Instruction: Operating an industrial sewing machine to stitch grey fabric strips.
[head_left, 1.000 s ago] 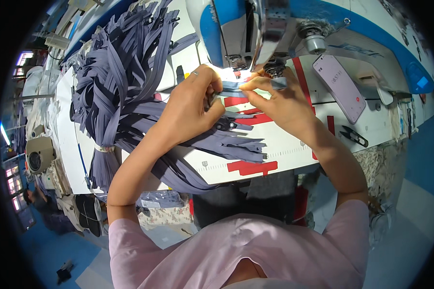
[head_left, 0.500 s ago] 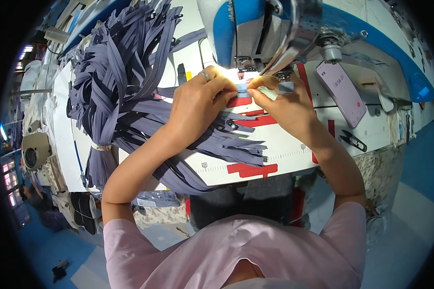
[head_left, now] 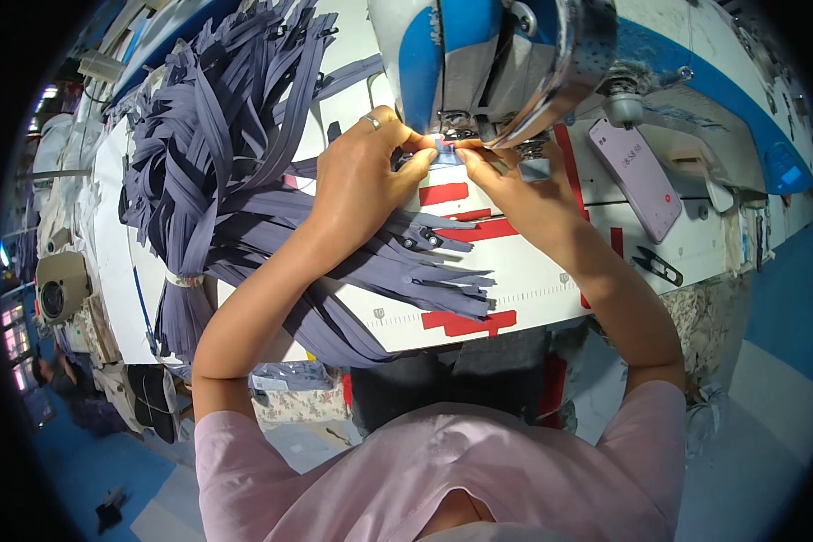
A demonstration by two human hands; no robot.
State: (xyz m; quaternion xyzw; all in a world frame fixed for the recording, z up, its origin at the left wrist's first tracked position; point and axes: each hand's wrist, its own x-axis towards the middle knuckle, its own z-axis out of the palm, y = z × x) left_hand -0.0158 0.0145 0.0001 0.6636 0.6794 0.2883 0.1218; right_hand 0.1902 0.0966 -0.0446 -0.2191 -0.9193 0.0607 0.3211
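Observation:
Below the needle area of a blue-and-white sewing machine point(head_left: 506, 77) lies a small blue-grey fabric piece point(head_left: 445, 157). My left hand point(head_left: 359, 176) pinches its left side between thumb and forefinger. At its right side, the thumb and forefinger of my right hand point(head_left: 534, 197) are closed on it too. The fingertips are close to the presser foot, and the piece's far edge is hidden there. Beside and beneath my left forearm spreads a big bundle of grey-blue zippers point(head_left: 176, 163), with loose ends and dark sliders reaching toward the middle of the table.
A pink phone point(head_left: 636, 181) lies on the white table point(head_left: 524, 271), right of my right hand. Nearer me are small black thread snips point(head_left: 659, 266). Red tape strips point(head_left: 469, 322) mark the tabletop, and a printed ruler scale runs along its front edge.
Both hands have moved slightly away from me, bringing the fabric piece closer in under the machine's needle area. The bright glare around the fingertips has lessened.

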